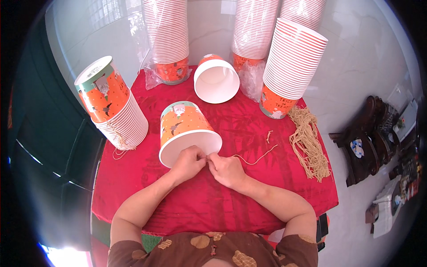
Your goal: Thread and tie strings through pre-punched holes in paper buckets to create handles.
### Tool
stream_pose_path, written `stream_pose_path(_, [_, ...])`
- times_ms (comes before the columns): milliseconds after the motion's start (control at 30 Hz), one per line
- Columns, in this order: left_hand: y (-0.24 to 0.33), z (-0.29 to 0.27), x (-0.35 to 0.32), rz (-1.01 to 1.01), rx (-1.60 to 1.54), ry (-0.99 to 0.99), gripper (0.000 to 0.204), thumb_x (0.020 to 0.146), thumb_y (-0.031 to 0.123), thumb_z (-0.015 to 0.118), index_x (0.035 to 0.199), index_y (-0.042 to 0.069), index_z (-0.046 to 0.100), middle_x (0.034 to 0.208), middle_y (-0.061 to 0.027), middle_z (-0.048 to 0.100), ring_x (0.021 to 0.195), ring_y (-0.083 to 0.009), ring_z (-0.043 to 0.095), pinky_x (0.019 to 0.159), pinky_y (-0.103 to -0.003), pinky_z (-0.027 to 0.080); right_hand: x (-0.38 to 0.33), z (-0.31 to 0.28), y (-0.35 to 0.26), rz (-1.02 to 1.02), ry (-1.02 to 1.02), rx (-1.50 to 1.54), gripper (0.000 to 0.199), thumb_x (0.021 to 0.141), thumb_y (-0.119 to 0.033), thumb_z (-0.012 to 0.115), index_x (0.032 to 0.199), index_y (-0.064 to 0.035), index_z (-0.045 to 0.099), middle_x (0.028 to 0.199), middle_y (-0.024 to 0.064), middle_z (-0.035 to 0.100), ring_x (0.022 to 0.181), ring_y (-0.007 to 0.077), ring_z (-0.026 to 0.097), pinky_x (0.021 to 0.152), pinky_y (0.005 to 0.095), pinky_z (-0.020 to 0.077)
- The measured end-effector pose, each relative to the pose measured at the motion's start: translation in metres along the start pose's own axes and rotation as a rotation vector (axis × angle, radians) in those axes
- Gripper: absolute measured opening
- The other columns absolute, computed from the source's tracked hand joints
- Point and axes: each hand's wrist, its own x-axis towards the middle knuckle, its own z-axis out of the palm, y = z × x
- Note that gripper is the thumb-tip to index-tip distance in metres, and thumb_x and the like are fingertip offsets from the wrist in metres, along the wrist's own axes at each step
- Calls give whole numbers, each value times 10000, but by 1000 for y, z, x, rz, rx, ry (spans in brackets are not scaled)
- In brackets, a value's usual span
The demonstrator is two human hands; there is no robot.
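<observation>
Fingers point(205, 156) pinch string point(255, 159) running rightward

Paper, cloth and string
Glossy printed paper bucket point(187, 129) on a matt red cloth point(249, 196); rough tan string point(309, 142) at right; shiny floor point(369, 58).

Both forearms come in bare from the lower edge and converge toward the middle; the left hand point(189, 162) is curled, fingers pinched at its right side; the right hand point(227, 170) sits just beside it, knuckles up, fingertips pinched toward the left hand.
</observation>
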Motion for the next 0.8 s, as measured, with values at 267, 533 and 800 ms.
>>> stream_pose_path(267, [1,-2,0,-15,12,-25,70,779,45,639,807,-19,646,845,-169,664,798,-309,654,710,-396,514,3,-3,-1,-15,2,-2,54,844,-108,632,871,-68,608,633,122,620,548,308,630,472,426,484])
stream_pose_path(533, [-7,1,1,78,60,-13,89,813,54,680,855,-4,629,809,-93,647,719,-170,604,640,-310,495,7,-3,5,155,-75,155,113,905,-191,563,881,-84,589,679,178,636,636,384,642,551,516,486])
stream_pose_path(800, [-3,-1,0,66,68,11,102,830,76,683,836,-11,629,856,-115,640,758,-204,609,681,-336,494,13,-8,9,270,-198,243,132,900,-168,580,953,-59,633,784,168,664,749,361,661,652,456,510])
